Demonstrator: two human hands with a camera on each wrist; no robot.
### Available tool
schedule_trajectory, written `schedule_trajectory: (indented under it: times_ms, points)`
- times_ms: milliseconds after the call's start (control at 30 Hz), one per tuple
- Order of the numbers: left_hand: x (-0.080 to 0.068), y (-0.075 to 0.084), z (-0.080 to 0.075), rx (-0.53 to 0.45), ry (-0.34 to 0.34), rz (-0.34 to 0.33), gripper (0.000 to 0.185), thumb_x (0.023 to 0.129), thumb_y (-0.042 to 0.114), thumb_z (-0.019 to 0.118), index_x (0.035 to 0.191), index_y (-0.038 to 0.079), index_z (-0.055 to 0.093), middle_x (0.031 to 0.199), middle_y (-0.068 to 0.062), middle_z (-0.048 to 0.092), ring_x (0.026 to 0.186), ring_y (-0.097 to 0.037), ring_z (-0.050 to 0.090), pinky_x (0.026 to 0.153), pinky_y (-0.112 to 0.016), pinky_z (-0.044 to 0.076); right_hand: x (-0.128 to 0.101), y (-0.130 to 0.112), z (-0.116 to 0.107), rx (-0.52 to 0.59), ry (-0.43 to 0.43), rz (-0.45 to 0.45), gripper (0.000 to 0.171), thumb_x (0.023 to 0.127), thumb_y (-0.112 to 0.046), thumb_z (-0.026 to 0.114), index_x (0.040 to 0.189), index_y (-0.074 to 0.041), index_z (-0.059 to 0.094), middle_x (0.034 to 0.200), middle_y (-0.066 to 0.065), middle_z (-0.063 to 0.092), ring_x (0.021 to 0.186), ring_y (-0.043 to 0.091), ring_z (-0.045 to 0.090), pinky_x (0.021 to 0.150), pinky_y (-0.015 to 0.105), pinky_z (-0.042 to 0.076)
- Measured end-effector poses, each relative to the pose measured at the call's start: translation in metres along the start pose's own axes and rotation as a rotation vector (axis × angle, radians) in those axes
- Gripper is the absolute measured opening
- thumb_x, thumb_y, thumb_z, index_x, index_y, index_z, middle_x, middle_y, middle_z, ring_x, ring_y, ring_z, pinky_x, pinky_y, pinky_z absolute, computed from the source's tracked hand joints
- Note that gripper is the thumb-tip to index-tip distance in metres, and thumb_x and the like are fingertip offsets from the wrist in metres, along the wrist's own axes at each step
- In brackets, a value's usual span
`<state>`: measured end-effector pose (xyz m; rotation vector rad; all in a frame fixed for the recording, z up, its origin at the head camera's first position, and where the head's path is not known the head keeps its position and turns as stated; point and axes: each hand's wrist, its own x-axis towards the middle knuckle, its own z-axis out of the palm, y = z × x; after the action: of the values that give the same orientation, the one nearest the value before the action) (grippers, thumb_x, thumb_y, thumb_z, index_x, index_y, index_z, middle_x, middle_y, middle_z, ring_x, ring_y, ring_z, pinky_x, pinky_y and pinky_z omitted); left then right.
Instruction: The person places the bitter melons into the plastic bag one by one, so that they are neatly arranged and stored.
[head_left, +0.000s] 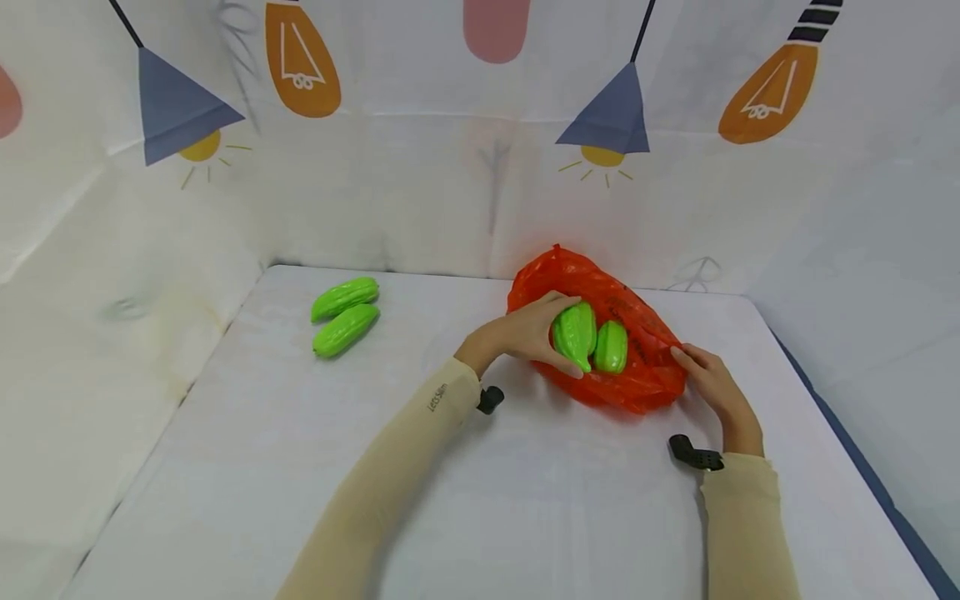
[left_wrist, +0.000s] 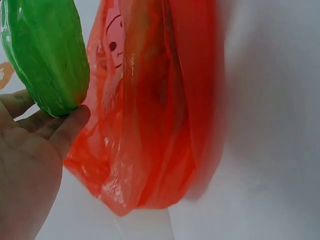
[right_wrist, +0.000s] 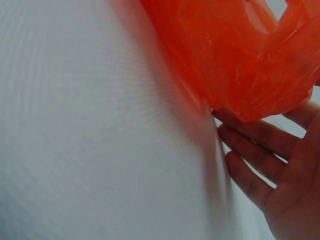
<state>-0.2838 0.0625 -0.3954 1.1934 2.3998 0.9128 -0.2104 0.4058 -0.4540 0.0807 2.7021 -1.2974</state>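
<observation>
White backdrop point(head_left: 420, 192), printed with lamps point(head_left: 611, 112) and bulbs point(head_left: 776, 87), rising beyond the left hand point(head_left: 528, 332) and the right hand point(head_left: 716, 392). White table point(head_left: 570, 517), spreading beneath and around both hands. Beige sleeves point(head_left: 390, 467), covering the forearms behind the hands. Red plastic bag point(head_left: 652, 379), crumpled and open-mouthed, lying on the table between the two hands; dark print shows on its wall. Left hand, at the bag's mouth, thumb and fingers bent and clamped about a ribbed gourd. Right hand, at the opposite side of the bag, thumb over the rim and fingers against the outside, pinching the plastic; in the right wrist view these fingers are extended and set slightly apart.

Held gourd point(head_left: 574, 333), bright green, in the left hand's grasp above the bag's opening. Bagged gourd point(head_left: 611, 347), just to the right of the left hand, inside the bag. Paired gourds point(head_left: 347, 331), lying side by side on the table, well to the left of the left hand. Black wrist cameras point(head_left: 491, 400), one just behind each hand. Small lettering point(head_left: 437, 397), on the left sleeve.
</observation>
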Motion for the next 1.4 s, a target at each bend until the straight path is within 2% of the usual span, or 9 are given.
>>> schedule_trajectory:
  times_ms: [167, 367, 500, 633, 767, 1000, 1133, 1267, 1400]
  points:
    - [0.018, 0.003, 0.009, 0.002, -0.05, -0.037, 0.114, 0.07, 0.063, 0.077, 0.157, 0.019, 0.019, 0.15, 0.004, 0.031, 0.131, -0.01, 0.037, 0.109, -0.031, 0.043, -0.002, 0.001, 0.001, -0.004, 0.005, -0.012, 0.064, 0.105, -0.041, 0.035, 0.143, 0.011, 0.037, 0.14, 0.035, 0.041, 0.127, 0.045, 0.035, 0.11, 0.069, 0.025]
    - [0.038, 0.006, 0.019, 0.037, -0.099, -0.082, 0.116, 0.069, 0.065, 0.077, 0.158, 0.021, 0.016, 0.156, 0.004, 0.028, 0.14, -0.014, 0.029, 0.115, -0.037, 0.036, -0.003, -0.001, 0.001, -0.001, -0.007, 0.018, 0.07, 0.104, -0.045, 0.036, 0.148, 0.009, 0.03, 0.146, 0.035, 0.034, 0.135, 0.049, 0.029, 0.111, 0.07, 0.023]
    - [0.051, 0.007, 0.026, 0.018, -0.11, -0.09, 0.116, 0.069, 0.063, 0.079, 0.157, 0.018, 0.018, 0.156, 0.004, 0.029, 0.139, -0.013, 0.031, 0.115, -0.036, 0.036, -0.002, -0.002, 0.0, 0.0, -0.005, 0.033, 0.071, 0.104, -0.046, 0.035, 0.149, 0.009, 0.028, 0.148, 0.035, 0.032, 0.138, 0.05, 0.027, 0.112, 0.07, 0.022]
    - [0.06, 0.007, 0.03, -0.008, -0.115, -0.085, 0.115, 0.068, 0.062, 0.08, 0.157, 0.019, 0.02, 0.153, 0.004, 0.029, 0.132, -0.011, 0.036, 0.108, -0.031, 0.043, -0.002, -0.004, -0.001, 0.004, -0.01, 0.044, 0.071, 0.104, -0.046, 0.036, 0.149, 0.008, 0.027, 0.149, 0.035, 0.031, 0.138, 0.05, 0.026, 0.112, 0.069, 0.022]
    - [0.062, 0.004, 0.031, -0.013, -0.108, -0.076, 0.114, 0.069, 0.059, 0.081, 0.157, 0.02, 0.02, 0.148, 0.002, 0.028, 0.127, -0.012, 0.038, 0.102, -0.03, 0.048, -0.001, -0.005, 0.0, -0.002, -0.01, 0.031, 0.07, 0.104, -0.045, 0.036, 0.149, 0.008, 0.029, 0.148, 0.035, 0.033, 0.137, 0.049, 0.028, 0.112, 0.069, 0.023]
    - [0.063, 0.004, 0.03, -0.011, -0.13, -0.079, 0.115, 0.068, 0.059, 0.082, 0.157, 0.023, 0.019, 0.156, 0.007, 0.028, 0.137, -0.011, 0.033, 0.114, -0.035, 0.038, -0.001, -0.006, -0.002, -0.028, -0.016, 0.046, 0.074, 0.104, -0.05, 0.035, 0.151, 0.006, 0.025, 0.151, 0.034, 0.03, 0.139, 0.05, 0.026, 0.111, 0.069, 0.023]
    - [0.065, 0.008, 0.032, 0.008, -0.146, -0.082, 0.113, 0.069, 0.061, 0.08, 0.156, 0.025, 0.018, 0.156, 0.008, 0.03, 0.137, -0.011, 0.033, 0.114, -0.035, 0.038, -0.001, -0.005, -0.002, -0.032, -0.017, 0.042, 0.073, 0.104, -0.049, 0.035, 0.15, 0.007, 0.025, 0.15, 0.034, 0.03, 0.139, 0.05, 0.027, 0.111, 0.069, 0.024]
    - [0.067, 0.009, 0.037, 0.027, -0.15, -0.078, 0.112, 0.071, 0.061, 0.079, 0.157, 0.024, 0.018, 0.157, 0.008, 0.024, 0.137, -0.011, 0.032, 0.114, -0.034, 0.038, -0.002, -0.004, -0.002, -0.022, -0.017, 0.033, 0.071, 0.104, -0.046, 0.035, 0.15, 0.008, 0.027, 0.149, 0.035, 0.032, 0.138, 0.05, 0.028, 0.111, 0.07, 0.024]
    - [0.069, 0.008, 0.042, 0.096, -0.151, -0.073, 0.111, 0.073, 0.062, 0.077, 0.158, 0.025, 0.016, 0.16, 0.007, 0.019, 0.141, -0.013, 0.027, 0.118, -0.04, 0.032, -0.002, -0.003, -0.001, -0.014, -0.017, 0.038, 0.07, 0.104, -0.046, 0.035, 0.149, 0.007, 0.029, 0.149, 0.034, 0.033, 0.137, 0.049, 0.028, 0.111, 0.07, 0.023]
